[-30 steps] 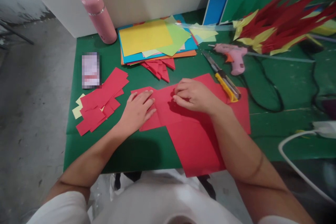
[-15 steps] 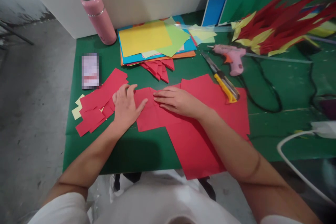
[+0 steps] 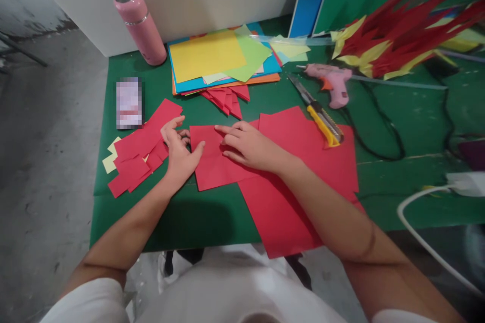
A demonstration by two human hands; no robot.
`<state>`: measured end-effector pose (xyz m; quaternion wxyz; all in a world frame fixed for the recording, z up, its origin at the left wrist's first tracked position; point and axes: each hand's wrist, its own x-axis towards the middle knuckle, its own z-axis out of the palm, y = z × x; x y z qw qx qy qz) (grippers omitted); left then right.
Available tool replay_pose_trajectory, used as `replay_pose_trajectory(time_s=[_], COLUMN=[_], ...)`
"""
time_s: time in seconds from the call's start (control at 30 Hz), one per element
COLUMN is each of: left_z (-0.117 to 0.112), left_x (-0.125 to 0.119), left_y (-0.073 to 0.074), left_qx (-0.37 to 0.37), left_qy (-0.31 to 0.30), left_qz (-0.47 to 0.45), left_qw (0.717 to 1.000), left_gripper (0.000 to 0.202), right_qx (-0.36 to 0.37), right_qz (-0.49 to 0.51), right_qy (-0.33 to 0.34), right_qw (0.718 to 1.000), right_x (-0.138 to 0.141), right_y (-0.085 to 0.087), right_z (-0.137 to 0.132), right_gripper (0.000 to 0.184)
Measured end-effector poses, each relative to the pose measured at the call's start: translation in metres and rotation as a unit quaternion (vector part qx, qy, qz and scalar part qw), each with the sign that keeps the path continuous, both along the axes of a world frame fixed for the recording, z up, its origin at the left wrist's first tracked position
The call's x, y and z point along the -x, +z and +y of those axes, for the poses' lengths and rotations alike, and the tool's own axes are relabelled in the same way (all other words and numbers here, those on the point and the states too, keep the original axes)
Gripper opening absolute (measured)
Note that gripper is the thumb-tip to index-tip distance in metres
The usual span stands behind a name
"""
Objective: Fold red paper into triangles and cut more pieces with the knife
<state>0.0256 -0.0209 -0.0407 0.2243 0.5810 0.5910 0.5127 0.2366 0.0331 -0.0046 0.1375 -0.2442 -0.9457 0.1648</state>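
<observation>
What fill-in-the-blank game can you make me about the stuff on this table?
1. The right hand rests on ____ colored paper.
2. The tall bottle is mostly ____.
3. The cutter has a mostly ____ handle.
4. The glue gun has an ____ trigger.

Missing words: red; pink; yellow; orange.

Green-covered table, busy across its top
A pink bottle stands just left of the coloured paper stack; red strips lie to its front left, red sheets in front, a glue gun to its right, and a utility knife front right, partly over the red sheets.
</observation>
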Motion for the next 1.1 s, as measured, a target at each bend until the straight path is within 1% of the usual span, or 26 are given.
replay_pose_trajectory(time_s=[0.07,0.13,0.2,0.23,0.33,0.43,0.73,0.9,1.1], left_z=[0.001,0.0,-0.001,-0.002,-0.003,-0.003,0.004,0.005,0.004], left_x=[-0.001,-0.001,-0.001,-0.001,-0.001,0.001,0.009,0.01,0.011], left_y=[0.0,0.005,0.013,0.017,0.027,0.028,0.025,0.025,0.023], left_qx=[-0.004,-0.003,-0.007,-0.013,-0.033,-0.04,-0.068,-0.088,-0.08], left_qy=[-0.02,-0.046,-0.076,-0.104,-0.16,-0.181,-0.279,-0.285,-0.286], left_qz=[-0.017,0.009,0.08,0.127,0.246,0.302,0.342,0.35,0.355], left_qw=[1.0,0.999,0.994,0.986,0.955,0.935,0.895,0.888,0.886], left_gripper=[0.063,0.053,0.033,0.025,0.02,0.021,0.022,0.023,0.025], right_qx=[-0.003,-0.013,-0.021,-0.023,-0.021,-0.024,-0.048,-0.06,-0.09], right_qz=[-0.005,-0.009,-0.006,-0.004,0.009,0.025,0.073,0.078,0.09], right_qy=[-0.005,-0.01,-0.014,-0.015,-0.003,0.019,0.041,0.051,0.061], right_qw=[1.0,1.0,1.0,1.0,1.0,0.999,0.995,0.994,0.99], right_x=[0.001,0.002,0.002,0.001,-0.002,-0.007,-0.012,-0.013,-0.014], right_y=[0.0,-0.001,-0.003,-0.003,-0.004,-0.004,-0.007,-0.007,-0.01], right_z=[-0.002,-0.003,-0.003,-0.003,-0.001,0.002,0.006,0.006,0.006], right_gripper=[0.022,0.02,0.019,0.019,0.018,0.021,0.028,0.026,0.025])
